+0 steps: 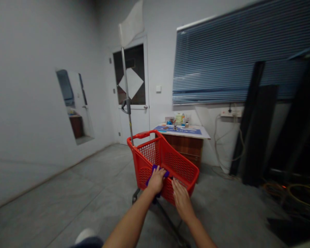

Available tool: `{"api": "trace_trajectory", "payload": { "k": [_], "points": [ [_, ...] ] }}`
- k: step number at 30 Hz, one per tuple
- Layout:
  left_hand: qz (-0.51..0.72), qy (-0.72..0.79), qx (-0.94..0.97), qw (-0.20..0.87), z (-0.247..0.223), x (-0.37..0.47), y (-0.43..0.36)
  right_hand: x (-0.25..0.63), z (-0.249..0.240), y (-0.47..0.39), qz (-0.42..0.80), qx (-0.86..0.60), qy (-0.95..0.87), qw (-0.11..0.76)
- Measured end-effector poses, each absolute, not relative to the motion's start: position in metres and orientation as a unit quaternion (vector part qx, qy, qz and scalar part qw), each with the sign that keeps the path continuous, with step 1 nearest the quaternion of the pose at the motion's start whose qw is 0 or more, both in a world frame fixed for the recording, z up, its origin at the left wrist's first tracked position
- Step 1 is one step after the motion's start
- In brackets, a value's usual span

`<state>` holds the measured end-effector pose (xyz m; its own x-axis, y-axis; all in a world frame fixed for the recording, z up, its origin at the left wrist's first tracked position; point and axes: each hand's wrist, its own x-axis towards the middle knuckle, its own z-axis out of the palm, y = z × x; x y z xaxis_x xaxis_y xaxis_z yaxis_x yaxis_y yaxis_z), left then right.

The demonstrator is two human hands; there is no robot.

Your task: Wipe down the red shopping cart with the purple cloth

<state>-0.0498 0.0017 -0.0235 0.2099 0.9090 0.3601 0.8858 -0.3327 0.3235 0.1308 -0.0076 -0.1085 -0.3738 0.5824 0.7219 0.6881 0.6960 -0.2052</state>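
A red plastic shopping cart [179,162] with lattice sides stands in front of me on a dark wheeled frame. Over its near rim hangs a purple cloth [155,167], part of it inside the basket and part outside. My left hand [156,181] is on top of the cloth, its fingers curled over it and the rim. To the right of it, my right hand [180,194] lies against the cart's near side, fingers stretched out and holding nothing. A metal pole with a white flag [131,26] rises by the cart's handle.
Behind the cart, a wooden cabinet [186,146] carries a blue-and-white sheet and several small items. Tall dark panels [259,134] lean at the right, with cables [303,194] on the floor. A mirror [74,106] leans against the left wall; a white door [133,120] is behind.
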Motion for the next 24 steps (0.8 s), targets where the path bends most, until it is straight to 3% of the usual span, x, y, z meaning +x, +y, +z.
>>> {"api": "trace_trajectory", "payload": {
  "k": [18,24],
  "points": [
    [0.212,0.506,0.835,0.047,-0.018,-0.058,-0.008,0.129,-0.12,-0.01,-0.104,-0.397,-0.821,0.396],
    [0.221,0.555,0.8,0.051,-0.003,-0.07,0.002,0.124,-0.113,-0.015,-0.107,-0.397,-0.822,0.394]
  ]
}}
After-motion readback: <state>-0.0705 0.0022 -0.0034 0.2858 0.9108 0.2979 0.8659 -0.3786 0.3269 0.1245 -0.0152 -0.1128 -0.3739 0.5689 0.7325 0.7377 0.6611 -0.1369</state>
